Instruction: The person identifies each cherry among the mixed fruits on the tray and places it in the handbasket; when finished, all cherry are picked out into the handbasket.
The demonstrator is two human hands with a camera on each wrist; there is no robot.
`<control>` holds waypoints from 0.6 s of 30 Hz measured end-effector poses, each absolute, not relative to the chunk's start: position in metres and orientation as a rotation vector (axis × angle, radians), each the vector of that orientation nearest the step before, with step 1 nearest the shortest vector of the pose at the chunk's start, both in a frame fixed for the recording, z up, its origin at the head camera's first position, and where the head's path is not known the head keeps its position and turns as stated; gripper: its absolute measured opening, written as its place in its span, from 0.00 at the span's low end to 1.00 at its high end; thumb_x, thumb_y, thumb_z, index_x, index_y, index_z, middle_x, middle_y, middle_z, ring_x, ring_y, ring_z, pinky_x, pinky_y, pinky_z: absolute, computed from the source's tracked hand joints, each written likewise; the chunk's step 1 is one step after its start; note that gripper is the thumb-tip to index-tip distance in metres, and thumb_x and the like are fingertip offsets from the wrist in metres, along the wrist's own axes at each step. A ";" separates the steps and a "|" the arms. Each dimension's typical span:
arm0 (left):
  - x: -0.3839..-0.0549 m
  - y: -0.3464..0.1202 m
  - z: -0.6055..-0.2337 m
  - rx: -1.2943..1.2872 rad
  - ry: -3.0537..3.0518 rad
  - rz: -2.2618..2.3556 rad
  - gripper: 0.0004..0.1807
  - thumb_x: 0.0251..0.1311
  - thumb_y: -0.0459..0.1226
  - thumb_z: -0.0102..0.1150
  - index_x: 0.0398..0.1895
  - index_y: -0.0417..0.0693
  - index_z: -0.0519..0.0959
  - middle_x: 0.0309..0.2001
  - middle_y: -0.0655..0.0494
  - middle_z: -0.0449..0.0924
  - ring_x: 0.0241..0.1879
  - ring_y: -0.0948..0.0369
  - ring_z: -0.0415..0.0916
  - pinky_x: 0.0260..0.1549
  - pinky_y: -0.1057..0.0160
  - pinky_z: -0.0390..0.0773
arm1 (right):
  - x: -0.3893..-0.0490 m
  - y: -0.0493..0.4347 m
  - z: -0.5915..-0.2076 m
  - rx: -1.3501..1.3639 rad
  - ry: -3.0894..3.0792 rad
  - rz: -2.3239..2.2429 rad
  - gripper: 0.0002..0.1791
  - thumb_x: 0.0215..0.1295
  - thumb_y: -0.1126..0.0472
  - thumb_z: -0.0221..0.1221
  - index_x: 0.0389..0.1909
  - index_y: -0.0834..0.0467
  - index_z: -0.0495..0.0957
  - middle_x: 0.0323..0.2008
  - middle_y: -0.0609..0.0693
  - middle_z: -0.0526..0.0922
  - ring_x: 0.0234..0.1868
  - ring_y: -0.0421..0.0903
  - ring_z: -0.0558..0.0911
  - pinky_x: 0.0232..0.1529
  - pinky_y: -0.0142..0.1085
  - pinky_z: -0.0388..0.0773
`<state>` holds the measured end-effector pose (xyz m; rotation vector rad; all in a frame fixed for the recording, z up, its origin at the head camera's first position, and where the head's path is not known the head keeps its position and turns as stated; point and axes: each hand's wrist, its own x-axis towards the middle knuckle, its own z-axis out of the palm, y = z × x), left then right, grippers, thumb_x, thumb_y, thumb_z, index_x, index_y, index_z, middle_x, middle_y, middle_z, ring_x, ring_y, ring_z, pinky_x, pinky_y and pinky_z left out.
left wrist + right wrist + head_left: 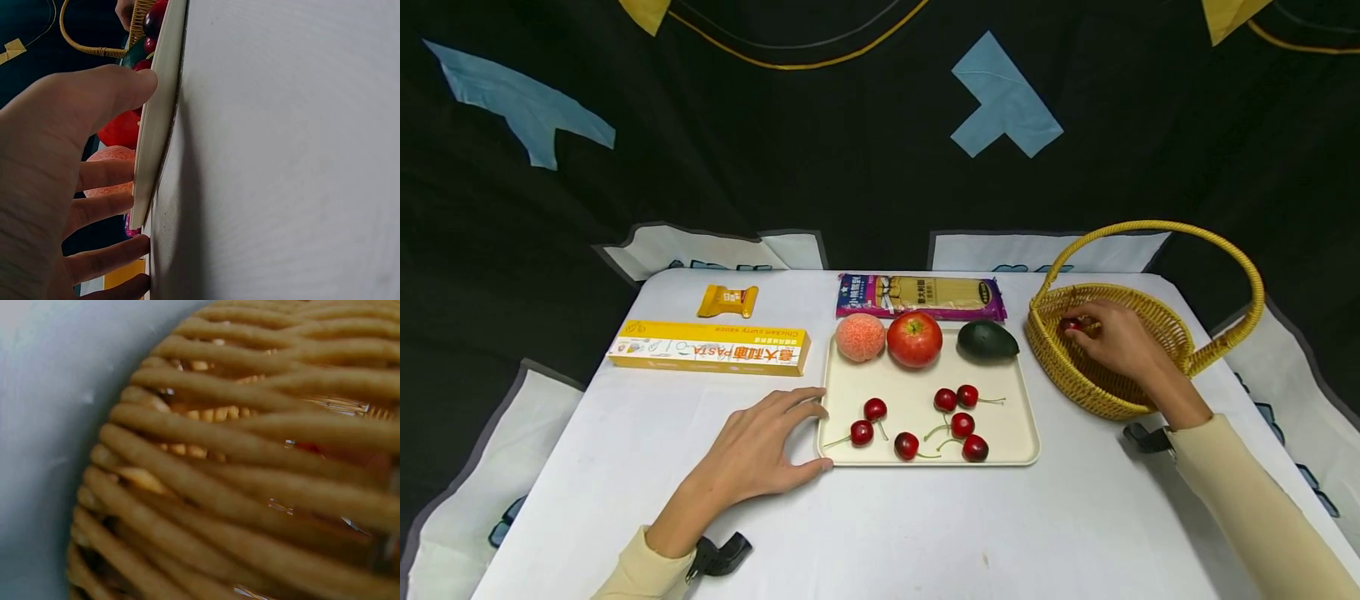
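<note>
My right hand (pixel 1116 340) pinches a dark red cherry (pixel 1070 324) inside the wicker basket (pixel 1101 405), low between its walls. In the right wrist view the basket's weave (pixel 206 437) fills most of the picture and hides the hand. At the cream tray's (pixel 887 383) left edge rests my left hand (pixel 760 454), fingers spread and thumb against the rim; the left wrist view shows the thumb (pixel 119 90) over the tray's side. Several cherries (pixel 974 448) with stems lie on the tray. Behind them sit a pink bumpy round fruit (pixel 861 337), a red apple (pixel 914 339) and an avocado (pixel 987 341).
A purple-edged noodle pack (pixel 921 297) lies behind the tray. To the left are a yellow pasta box (pixel 709 347) and a small golden wrapped snack (pixel 727 302). The basket's tall handle (pixel 1247 258) arches over its opening. A white cloth (pixel 910 533) covers the table.
</note>
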<state>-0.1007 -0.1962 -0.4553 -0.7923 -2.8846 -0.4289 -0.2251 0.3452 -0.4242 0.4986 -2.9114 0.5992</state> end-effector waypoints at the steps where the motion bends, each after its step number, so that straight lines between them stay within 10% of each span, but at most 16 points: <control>1: -0.101 -0.196 -0.455 -0.792 -2.886 -0.430 0.33 0.53 0.68 0.73 0.58 0.66 0.84 0.73 0.64 0.76 0.66 0.57 0.78 0.35 0.53 0.83 | -0.226 0.345 -0.425 0.502 -2.920 0.600 0.16 0.70 0.66 0.70 0.56 0.66 0.86 0.50 0.67 0.86 0.47 0.62 0.87 0.47 0.60 0.85; 18: -0.101 -0.197 -0.456 -0.790 -2.884 -0.416 0.33 0.53 0.68 0.72 0.58 0.66 0.84 0.74 0.64 0.75 0.65 0.55 0.80 0.37 0.50 0.85 | -0.238 0.345 -0.426 0.489 -2.999 0.612 0.17 0.73 0.66 0.66 0.59 0.67 0.83 0.53 0.68 0.85 0.51 0.63 0.85 0.50 0.60 0.83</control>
